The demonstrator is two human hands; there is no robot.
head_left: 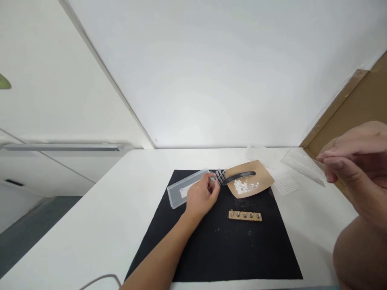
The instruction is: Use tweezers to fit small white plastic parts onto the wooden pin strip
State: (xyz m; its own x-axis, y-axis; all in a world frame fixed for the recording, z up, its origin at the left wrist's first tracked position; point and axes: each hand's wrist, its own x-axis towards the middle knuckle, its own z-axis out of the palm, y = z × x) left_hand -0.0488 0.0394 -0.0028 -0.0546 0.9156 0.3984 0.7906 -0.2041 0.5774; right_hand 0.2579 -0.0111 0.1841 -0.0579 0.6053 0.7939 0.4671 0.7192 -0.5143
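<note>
Pinched narrow, my right hand (pixel 356 181) holds clear plastic film (pixel 304 165) jutting left of its fingertips; from my end I judge it light, slippery, best gripped by an edge. A ribbed piece (pixel 221 175), probably fragile, sits at my left hand's (pixel 200 196) fingertips; whether gripped, I cannot tell.

A: Tab strip (pixel 221 176)?
B: Small translucent grey tabs, two rows off a thin pale spine. Far-middle of the scene. Spine slanted, right end farther out. Left edge partly hidden.
A: Clear plastic piece (pixel 304 166)?
B: Right side, raised. Thin, see-through, some glare. Tilted, free part pointing left, lower edge sloping down to the right. Bag or sheet, can't tell.
</note>
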